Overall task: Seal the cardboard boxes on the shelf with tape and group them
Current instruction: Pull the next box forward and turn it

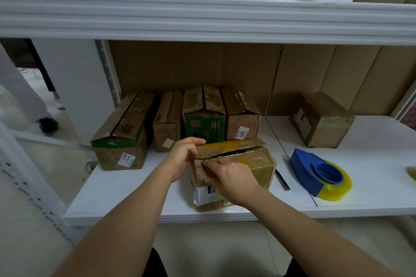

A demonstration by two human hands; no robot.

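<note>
Mid-frame on the white shelf, your left hand and right hand both grip the worn corrugated box's flaps; blue tape dispenser sits right.

A white metal shelf unit with a perforated upright is backed by brown cardboard sheets, and pale floor tiles show to the left and below.

Single head-worn wide-angle view, looking forward and down from close range onto the front edge of the white shelf, upper shelf board overhead.
</note>
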